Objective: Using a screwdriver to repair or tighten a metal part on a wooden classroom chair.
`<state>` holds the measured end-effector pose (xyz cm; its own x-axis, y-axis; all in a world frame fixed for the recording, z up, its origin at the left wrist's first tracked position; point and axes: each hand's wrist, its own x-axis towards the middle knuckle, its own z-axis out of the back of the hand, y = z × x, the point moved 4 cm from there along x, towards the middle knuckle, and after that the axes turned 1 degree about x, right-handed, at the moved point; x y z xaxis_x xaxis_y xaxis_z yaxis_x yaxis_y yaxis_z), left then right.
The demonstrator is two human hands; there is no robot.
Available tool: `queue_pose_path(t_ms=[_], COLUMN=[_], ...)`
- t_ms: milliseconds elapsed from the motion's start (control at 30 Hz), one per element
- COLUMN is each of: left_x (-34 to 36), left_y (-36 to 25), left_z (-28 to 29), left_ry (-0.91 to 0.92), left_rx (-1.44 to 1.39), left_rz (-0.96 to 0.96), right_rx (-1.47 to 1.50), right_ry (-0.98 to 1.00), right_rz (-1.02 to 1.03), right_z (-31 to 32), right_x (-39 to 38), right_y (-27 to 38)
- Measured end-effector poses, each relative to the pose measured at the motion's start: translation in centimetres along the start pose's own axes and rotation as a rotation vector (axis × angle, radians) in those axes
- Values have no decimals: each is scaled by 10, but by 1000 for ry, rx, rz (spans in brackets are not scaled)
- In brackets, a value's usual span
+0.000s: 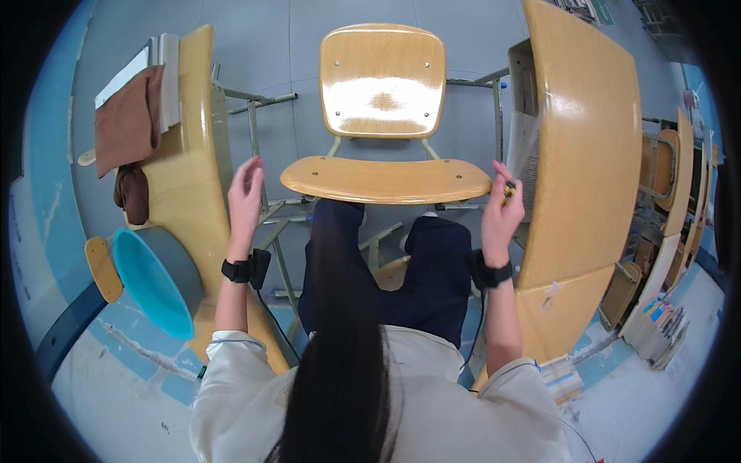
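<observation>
Fingers on my right hand are closed around a small black-and-yellow thing. Most of it is hidden, so I can't tell what it is. My left hand holds nothing that I can see. Its fingers are bent in a loose way, and the thumb is apart from them.

Between my two hands is a shiny, light brown wooden chair with pale metal legs. It has a big board with round corners and four screws, and a thin curved board with two screws. The right hand is just beside the right end of the curved board, and I can't tell if they touch. My left hand is a bit away from the other end.

By my left arm is a long yellow wooden surface. A folded brown cloth, some thick white books and a round blue plastic tub are on it. To my right is another smooth wooden surface. Both wrists wear black straps.
</observation>
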<state>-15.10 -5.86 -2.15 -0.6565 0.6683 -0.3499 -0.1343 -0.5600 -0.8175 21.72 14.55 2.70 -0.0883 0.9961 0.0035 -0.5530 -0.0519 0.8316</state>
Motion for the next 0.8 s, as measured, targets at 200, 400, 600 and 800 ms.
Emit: queue_pose_path(t_ms=[200,400,600,800], left_x=[-8,-29,-32,-51], left_y=[-67,-62,-51,-78], left_z=[-25,-59,-63,-77], left_ry=[-196,-201,-211,-390], left_rx=[313,321,147,340], left_rz=[-681,-788,-727,-894], right_rx=[333,609,662,316], right_ry=[-147,-76,-22,-81], right_rz=[10,-112,-85,31], right_z=[-1,-14,-10,19], right_x=[-63,-92,-116,-142], right_y=[-46,-81,-98,-112])
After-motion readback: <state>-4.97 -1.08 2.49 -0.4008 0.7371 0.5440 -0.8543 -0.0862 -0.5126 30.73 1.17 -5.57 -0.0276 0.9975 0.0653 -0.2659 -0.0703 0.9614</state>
